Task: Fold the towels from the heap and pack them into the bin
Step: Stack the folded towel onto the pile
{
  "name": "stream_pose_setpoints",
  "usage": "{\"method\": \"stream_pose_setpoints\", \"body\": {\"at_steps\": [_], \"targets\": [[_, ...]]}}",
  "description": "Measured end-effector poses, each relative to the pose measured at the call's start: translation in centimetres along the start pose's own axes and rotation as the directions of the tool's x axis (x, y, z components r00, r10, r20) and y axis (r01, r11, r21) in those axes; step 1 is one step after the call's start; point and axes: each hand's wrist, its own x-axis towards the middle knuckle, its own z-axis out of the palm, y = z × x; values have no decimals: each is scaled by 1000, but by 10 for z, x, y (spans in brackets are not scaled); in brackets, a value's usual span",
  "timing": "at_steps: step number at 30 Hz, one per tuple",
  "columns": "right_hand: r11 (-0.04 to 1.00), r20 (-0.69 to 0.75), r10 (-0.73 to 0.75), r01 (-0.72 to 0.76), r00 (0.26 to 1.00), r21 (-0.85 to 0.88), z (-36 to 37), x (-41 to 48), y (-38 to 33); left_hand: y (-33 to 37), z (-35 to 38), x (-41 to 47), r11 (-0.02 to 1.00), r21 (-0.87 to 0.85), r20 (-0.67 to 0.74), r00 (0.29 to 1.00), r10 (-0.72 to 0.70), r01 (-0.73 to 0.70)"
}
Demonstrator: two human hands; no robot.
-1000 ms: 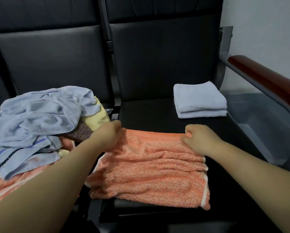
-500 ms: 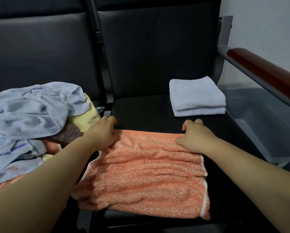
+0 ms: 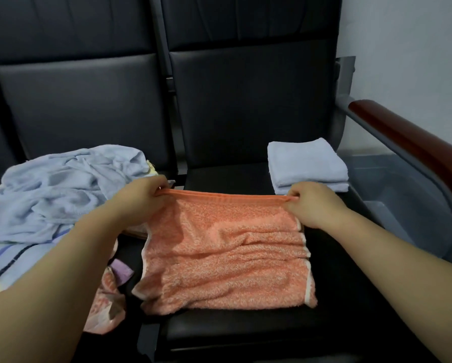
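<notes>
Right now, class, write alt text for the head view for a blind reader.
The left hand and right hand pinch the far edge of an orange towel on a black seat. Folded towel behind, heap left, bin right.

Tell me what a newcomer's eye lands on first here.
The orange towel dominates, spread on the black seat in the middle, its far edge pinched by the left hand and right hand. Beyond the right hand sits a folded pale towel; a rumpled heap of light blue cloth lies on the left.
</notes>
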Motion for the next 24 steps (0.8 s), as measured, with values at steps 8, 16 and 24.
{"method": "stream_pose_setpoints", "body": {"at_steps": [8,16,24], "targets": [[908,-356,-5,153,935,389,-75,47,-55,14,-82,13,991,-23,-469,874,-129,134],[795,-231,-80,202,970,571,-82,22,-30,21,-77,-37,972,-229,-508,846,-161,48],[992,251,-101,78,963,100,7,-25,28,-14,3,-91,981,-11,205,961,-187,193]]}}
